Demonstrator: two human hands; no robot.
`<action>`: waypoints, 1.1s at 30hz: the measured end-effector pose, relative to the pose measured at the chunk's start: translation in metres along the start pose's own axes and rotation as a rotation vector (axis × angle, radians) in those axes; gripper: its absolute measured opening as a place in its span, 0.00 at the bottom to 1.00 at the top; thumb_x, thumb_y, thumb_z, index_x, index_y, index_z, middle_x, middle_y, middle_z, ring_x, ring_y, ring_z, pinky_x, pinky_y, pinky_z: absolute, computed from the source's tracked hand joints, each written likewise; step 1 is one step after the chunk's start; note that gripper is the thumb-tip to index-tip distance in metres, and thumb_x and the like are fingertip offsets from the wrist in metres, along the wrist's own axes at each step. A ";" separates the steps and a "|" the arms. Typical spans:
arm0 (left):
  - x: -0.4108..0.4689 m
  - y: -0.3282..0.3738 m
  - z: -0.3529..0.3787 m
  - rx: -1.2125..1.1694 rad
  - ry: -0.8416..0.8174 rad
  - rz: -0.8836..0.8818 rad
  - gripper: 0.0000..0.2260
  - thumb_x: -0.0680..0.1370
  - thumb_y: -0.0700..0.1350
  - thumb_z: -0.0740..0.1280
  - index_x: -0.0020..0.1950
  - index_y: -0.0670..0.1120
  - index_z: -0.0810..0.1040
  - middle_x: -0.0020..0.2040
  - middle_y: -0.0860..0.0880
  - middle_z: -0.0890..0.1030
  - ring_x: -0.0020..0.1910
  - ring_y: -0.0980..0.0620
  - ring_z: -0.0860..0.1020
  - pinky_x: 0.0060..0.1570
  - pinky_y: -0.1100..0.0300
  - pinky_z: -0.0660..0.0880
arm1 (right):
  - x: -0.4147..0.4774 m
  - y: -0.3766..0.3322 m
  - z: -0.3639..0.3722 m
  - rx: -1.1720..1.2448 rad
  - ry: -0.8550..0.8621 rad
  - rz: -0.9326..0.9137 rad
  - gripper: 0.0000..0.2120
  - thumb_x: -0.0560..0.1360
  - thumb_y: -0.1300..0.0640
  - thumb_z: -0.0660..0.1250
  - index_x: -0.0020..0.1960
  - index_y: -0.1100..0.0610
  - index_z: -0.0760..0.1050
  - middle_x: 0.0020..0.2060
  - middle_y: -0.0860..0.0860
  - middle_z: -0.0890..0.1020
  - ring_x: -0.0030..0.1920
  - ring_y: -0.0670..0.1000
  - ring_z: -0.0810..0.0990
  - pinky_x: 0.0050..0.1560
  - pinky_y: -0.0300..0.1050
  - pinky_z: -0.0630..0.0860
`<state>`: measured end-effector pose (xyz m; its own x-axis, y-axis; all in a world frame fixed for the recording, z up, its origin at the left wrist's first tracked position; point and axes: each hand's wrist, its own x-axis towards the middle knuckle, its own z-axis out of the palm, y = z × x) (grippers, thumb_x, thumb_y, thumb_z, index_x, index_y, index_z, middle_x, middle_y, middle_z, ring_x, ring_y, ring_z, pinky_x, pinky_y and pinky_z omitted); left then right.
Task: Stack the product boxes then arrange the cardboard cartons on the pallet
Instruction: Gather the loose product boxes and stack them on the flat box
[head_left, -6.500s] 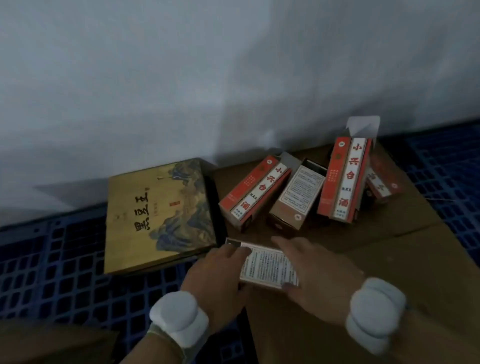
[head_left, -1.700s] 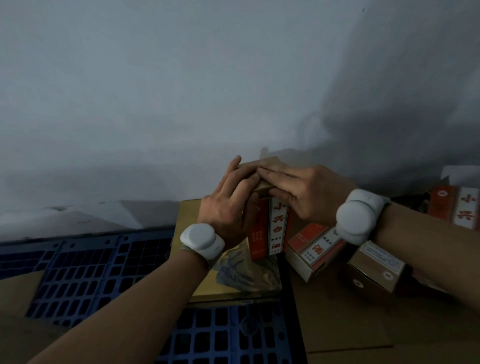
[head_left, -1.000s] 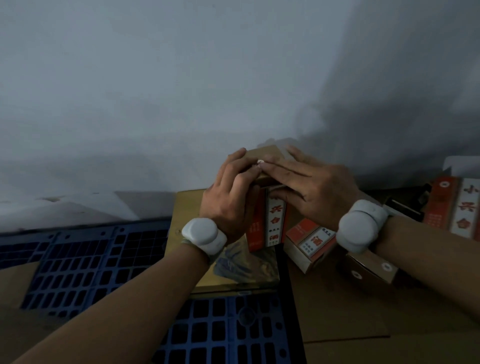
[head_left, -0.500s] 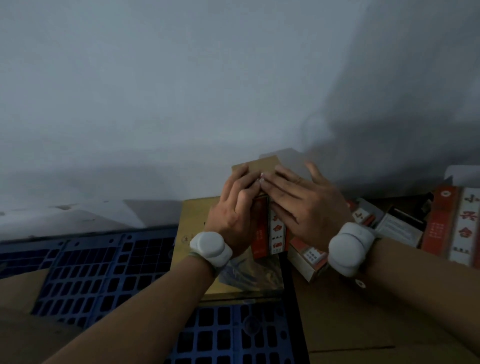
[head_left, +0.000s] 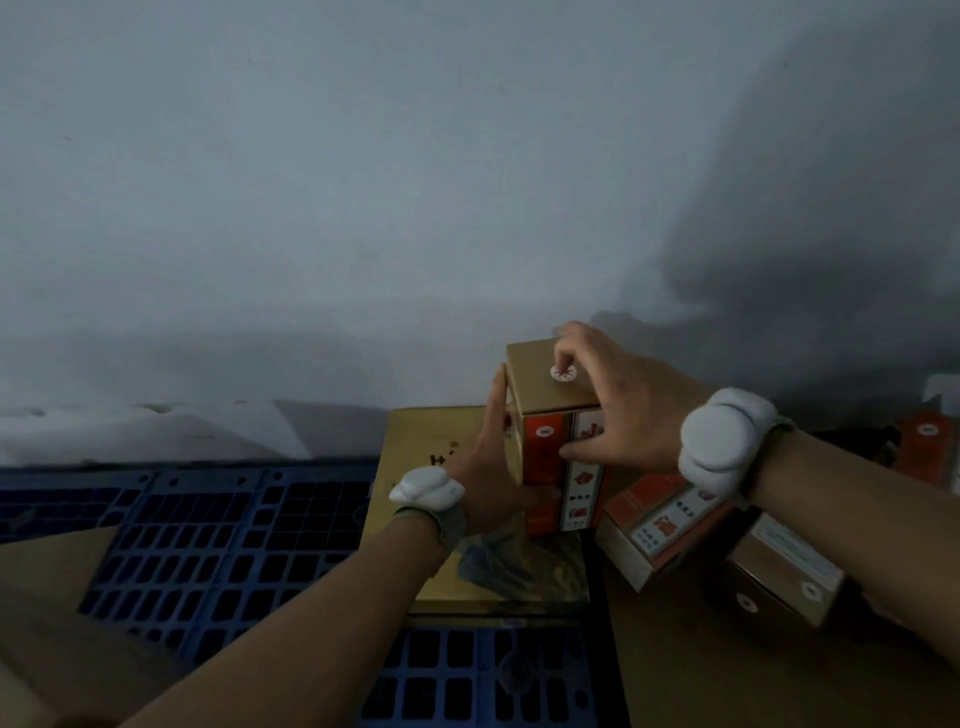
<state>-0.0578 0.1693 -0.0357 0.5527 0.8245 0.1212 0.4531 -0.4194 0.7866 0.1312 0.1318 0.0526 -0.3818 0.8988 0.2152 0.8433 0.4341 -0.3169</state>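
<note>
A blue pallet (head_left: 208, 545) sits left of the left hand (head_left: 488, 467). That hand is flat, pressing the side of 1 red box (head_left: 543, 447) standing on a gold box (head_left: 410, 467). The right hand (head_left: 618, 410) curls over its top, gripping it. 2 more boxes (head_left: 660, 519) lie under the right wrist.

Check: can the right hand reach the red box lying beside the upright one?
Probably yes: the lying red box sits uncovered just below the right hand, though that hand grips the upright box.

Upright box (head_left: 545, 447) on flat box (head_left: 415, 457), pallet (head_left: 208, 519) left, lying boxes (head_left: 660, 519) right on carton (head_left: 727, 675)
</note>
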 end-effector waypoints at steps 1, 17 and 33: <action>0.003 0.001 -0.004 -0.003 -0.012 -0.014 0.59 0.65 0.46 0.80 0.76 0.55 0.34 0.71 0.48 0.69 0.68 0.48 0.70 0.62 0.48 0.72 | -0.004 0.004 0.001 0.067 0.043 0.031 0.33 0.61 0.42 0.75 0.56 0.45 0.58 0.58 0.46 0.70 0.47 0.52 0.78 0.43 0.49 0.76; 0.052 -0.048 -0.013 0.956 -0.287 -0.195 0.44 0.77 0.49 0.67 0.71 0.69 0.33 0.78 0.52 0.37 0.76 0.37 0.38 0.64 0.24 0.48 | -0.088 0.036 0.068 -0.240 -0.589 0.564 0.33 0.76 0.43 0.62 0.75 0.49 0.52 0.71 0.51 0.67 0.67 0.52 0.71 0.65 0.46 0.70; 0.052 0.031 0.087 0.905 -0.177 0.498 0.20 0.75 0.52 0.61 0.67 0.49 0.70 0.62 0.42 0.76 0.61 0.39 0.75 0.59 0.46 0.70 | -0.117 0.048 0.057 -0.345 -0.832 0.743 0.39 0.78 0.45 0.59 0.77 0.48 0.37 0.78 0.54 0.40 0.77 0.60 0.42 0.71 0.70 0.52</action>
<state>0.0455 0.1664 -0.0580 0.8817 0.4442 0.1589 0.4604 -0.8838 -0.0838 0.1950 0.0505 -0.0408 0.2267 0.7429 -0.6298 0.9727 -0.1398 0.1851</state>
